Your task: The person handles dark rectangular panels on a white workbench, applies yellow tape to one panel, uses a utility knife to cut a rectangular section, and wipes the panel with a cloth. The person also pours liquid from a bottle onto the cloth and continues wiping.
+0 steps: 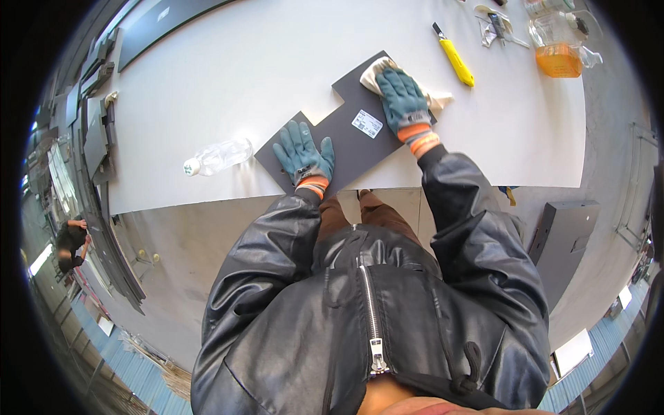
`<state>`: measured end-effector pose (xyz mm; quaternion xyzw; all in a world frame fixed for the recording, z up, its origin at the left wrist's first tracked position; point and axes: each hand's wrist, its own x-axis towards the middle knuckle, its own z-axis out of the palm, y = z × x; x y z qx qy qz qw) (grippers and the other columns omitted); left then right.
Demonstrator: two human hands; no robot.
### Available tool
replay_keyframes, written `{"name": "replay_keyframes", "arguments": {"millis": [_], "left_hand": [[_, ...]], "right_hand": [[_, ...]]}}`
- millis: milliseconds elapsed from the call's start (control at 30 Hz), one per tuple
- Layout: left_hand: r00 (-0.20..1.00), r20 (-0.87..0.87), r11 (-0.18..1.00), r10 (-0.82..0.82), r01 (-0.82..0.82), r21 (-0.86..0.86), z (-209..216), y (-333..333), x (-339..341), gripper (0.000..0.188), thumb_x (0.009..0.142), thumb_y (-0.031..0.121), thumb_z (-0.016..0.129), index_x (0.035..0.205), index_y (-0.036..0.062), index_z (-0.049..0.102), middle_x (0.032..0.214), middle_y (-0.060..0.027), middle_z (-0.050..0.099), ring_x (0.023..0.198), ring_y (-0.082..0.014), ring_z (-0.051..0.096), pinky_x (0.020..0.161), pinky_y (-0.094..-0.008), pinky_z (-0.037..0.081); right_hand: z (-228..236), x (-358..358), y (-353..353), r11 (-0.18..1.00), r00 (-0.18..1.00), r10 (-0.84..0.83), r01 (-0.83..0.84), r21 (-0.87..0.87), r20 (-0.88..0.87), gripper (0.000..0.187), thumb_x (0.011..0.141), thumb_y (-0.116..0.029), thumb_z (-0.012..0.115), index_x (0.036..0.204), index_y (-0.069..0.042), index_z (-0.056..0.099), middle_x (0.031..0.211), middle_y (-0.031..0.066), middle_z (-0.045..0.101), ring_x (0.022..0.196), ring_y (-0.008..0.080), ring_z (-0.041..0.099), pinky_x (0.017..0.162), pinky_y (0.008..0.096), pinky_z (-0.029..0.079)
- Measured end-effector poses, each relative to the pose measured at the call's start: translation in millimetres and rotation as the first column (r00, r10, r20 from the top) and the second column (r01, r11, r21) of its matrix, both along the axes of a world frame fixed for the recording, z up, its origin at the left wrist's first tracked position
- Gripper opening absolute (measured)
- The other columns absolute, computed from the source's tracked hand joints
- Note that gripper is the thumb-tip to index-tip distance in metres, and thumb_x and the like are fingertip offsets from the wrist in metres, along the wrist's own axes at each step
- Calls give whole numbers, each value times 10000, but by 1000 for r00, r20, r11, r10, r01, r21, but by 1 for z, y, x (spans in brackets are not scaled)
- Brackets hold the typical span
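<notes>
A dark grey panel [346,155] with a notch cut in its far edge lies at a slant on the white table. A white label [367,124] is stuck on it. In a grey-green glove, my left hand [304,153] rests flat on the panel's left part, fingers spread. My right hand [402,100], gloved alike, presses a cream cloth [440,102] onto the panel's far right part; the cloth sticks out around the fingers. Left of the panel a clear plastic bottle [223,156] with a white cap lies on its side. Beyond my right hand is a yellow utility knife [455,61].
Bottles, one with orange liquid [559,61], stand at the table's far right. Another dark panel [162,28] lies far left on the white table [512,131]. Stacked panels [95,138] line the left side. A dark panel [564,235] leans at right. Another person [71,242] is far left.
</notes>
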<state>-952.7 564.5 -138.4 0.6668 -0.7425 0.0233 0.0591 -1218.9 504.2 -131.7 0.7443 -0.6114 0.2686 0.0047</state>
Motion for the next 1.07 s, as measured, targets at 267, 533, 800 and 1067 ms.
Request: {"name": "replay_keyframes", "arguments": {"millis": [267, 533, 800, 1067], "left_hand": [[1000, -22, 999, -15, 16, 39, 2, 3, -1, 743, 936, 523, 546, 1502, 52, 447, 1619, -131, 321, 1506, -355, 252, 1214, -606, 118], [997, -72, 999, -34, 34, 2, -1, 2, 0, 735, 914, 510, 586, 1477, 49, 478, 1620, -137, 326, 1504, -361, 256, 1203, -621, 142], [999, -39, 996, 15, -12, 86, 9, 2, -4, 735, 928, 524, 553, 1484, 49, 477, 1624, -162, 319, 1514, -373, 242, 1209, -621, 132], [1000, -11, 999, -1, 1, 45, 1, 2, -2, 755, 934, 552, 544, 1521, 88, 440, 1627, -147, 327, 1528, -343, 224, 1227, -587, 113]], "right_hand": [[3, 55, 0, 970, 981, 191, -183, 162, -36, 554, 907, -168, 559, 1460, -179, 528, 1501, 92, 520, 1381, 289, 493, 1183, 453, 348], [-10, -24, -53, 999, 1000, 11, -12, 38, 19, 464, 914, -97, 530, 1369, -141, 610, 1410, 100, 597, 1311, 324, 546, 1137, 417, 417], [1, -42, 99, 994, 994, -108, 108, 6, -18, 447, 884, -61, 568, 1325, -80, 641, 1363, 143, 626, 1281, 346, 574, 1106, 445, 443], [24, 60, 158, 983, 979, 81, -109, 145, 189, 513, 836, -151, 676, 1344, -107, 621, 1380, 132, 593, 1303, 340, 544, 1180, 469, 345]]}}
